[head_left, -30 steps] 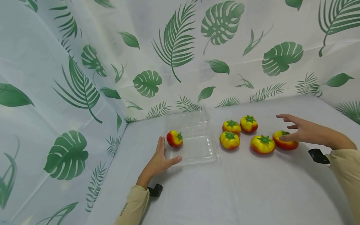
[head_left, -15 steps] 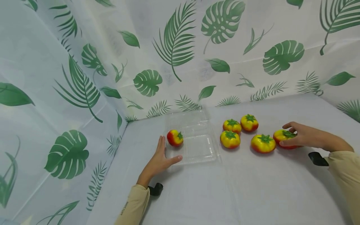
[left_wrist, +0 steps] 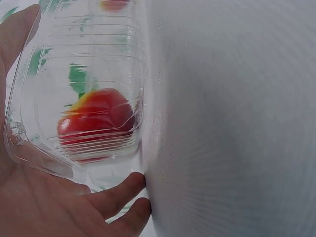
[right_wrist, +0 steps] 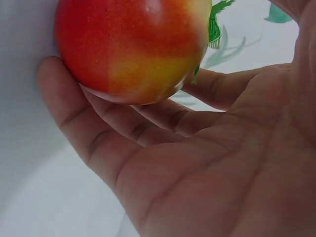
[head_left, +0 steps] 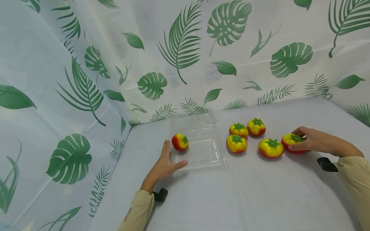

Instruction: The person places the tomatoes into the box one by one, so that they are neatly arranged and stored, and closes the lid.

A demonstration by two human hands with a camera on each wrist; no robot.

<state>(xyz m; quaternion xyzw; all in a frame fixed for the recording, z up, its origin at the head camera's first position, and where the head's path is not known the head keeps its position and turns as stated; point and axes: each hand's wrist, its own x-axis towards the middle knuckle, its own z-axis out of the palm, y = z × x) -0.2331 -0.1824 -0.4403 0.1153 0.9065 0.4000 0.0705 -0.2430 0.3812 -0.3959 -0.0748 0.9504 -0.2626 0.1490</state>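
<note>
My right hand (head_left: 313, 140) grips a red-and-yellow toy tomato (head_left: 286, 141) at the right end of the group, thumb in front and fingers curled behind. Up close, the right wrist view has the fingers (right_wrist: 106, 133) against the rounded side of that tomato (right_wrist: 133, 44). At the left, my left hand (head_left: 162, 166) rests with spread, fairly straight fingers at the near left corner of a clear plastic clamshell box (head_left: 202, 165). Inside the box, at its left side, lies one tomato (head_left: 180, 142), seen through the ribbed wall in the left wrist view. The box's lid (head_left: 192, 120) is folded back.
Just left of the gripped tomato sits another tomato (head_left: 270, 148). Between it and the box, three more are clustered: a front one (head_left: 236, 144), a middle one (head_left: 238, 130) and a rear one (head_left: 256, 127). A leaf-print curtain (head_left: 185, 64) stands behind the white table (head_left: 202, 199).
My right hand has come down and its fingers have closed round the rightmost tomato. The left hand, the box and the other tomatoes stay in place.
</note>
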